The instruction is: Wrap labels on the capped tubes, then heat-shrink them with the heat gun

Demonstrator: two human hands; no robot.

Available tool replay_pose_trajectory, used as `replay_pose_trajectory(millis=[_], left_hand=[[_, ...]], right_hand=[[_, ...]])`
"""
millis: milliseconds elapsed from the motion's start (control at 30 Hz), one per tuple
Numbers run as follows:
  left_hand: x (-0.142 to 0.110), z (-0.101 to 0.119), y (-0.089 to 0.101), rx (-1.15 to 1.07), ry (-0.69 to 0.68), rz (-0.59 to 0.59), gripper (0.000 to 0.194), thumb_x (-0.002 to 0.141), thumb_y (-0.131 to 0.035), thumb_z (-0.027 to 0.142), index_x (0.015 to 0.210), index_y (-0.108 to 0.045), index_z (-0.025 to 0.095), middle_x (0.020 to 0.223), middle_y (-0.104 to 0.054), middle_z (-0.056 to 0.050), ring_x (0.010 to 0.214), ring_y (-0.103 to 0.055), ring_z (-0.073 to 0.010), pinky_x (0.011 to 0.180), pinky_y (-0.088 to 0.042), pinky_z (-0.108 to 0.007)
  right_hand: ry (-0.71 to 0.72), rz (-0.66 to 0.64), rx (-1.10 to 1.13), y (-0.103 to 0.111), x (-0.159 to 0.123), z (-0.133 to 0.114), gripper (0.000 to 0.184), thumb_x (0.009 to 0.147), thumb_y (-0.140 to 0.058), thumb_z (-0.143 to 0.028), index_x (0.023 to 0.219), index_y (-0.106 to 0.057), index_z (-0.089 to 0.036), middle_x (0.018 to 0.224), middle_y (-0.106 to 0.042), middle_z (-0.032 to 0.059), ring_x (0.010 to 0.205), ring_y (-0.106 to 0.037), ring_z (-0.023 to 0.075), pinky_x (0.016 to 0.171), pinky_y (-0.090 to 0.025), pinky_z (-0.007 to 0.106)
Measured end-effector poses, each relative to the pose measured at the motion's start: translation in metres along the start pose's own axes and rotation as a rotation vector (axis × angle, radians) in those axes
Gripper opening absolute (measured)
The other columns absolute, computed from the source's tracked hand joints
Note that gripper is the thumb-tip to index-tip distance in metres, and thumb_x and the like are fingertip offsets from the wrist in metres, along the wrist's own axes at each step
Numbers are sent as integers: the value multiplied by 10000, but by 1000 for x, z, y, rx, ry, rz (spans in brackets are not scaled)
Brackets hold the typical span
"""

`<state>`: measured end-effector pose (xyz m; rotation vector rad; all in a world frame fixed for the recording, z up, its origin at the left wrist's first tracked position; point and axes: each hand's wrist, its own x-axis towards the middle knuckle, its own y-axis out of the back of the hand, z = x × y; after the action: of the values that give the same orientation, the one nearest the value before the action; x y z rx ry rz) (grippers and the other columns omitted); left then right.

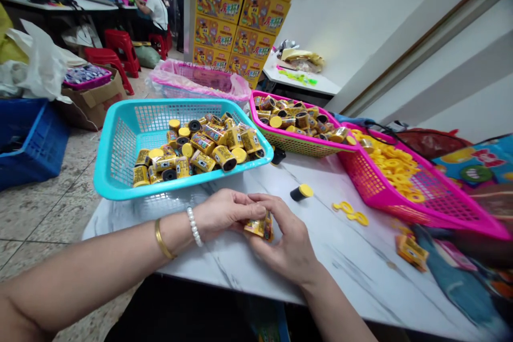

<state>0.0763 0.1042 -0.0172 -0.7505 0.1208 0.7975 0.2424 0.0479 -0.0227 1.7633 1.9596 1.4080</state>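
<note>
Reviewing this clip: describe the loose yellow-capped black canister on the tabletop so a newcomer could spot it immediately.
On the white marble table, find the turquoise basket and the pink basket of canisters beyond it. Just past the person's right hand lies a small black canister with a yellow cap, on its side on the bare marble. Unlike the piled canisters, it sits alone and shows no printed label.

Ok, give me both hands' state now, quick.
Left hand: closed, holding the yellow printed tube.
Right hand: closed, holding the same tube.
</note>
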Motion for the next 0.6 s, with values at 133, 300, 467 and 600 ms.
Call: replay_pose_trajectory(millis=[133,300,467,600], left_hand=[[1,1,-1,-50,0,20,535,479,-944,443,790,-697,84,768,-703,-62,710,-648,-143,719,-483,-276],[1,2,2,-70,-21,37,541,416,-960,426,746,-678,104,739,-701,-53,697,-654,-153,715,-489,-289],[-1,7,4,-88,-33,-72,492,562,-908,456,812,-707,83,809,-715,-82,734,-658,-154,700,-479,-269],[-1,10,4,-160,-37,-73,482,716,-808,500,949,-701,92,854,-721,-99,757,-678,-174,716,-516,-294]], right_hand=[[-13,-27,-12,0,4,0,398,740,-617,-163,1128,-556,-224,1191,-669,104,1086,-664,252,903,-559,391],[-63,-5,-149,4,13,-6,333,738,-654,-190,1061,-583,-232,1067,-719,86,963,-708,263,817,-586,392],[-92,-34,-139,12,17,-14,339,770,-675,-248,1099,-596,-227,1067,-730,76,960,-714,253,813,-586,372],[-121,-37,-131,25,26,-15,338,776,-684,-294,1095,-595,-225,1026,-739,62,916,-716,238,805,-577,362]])
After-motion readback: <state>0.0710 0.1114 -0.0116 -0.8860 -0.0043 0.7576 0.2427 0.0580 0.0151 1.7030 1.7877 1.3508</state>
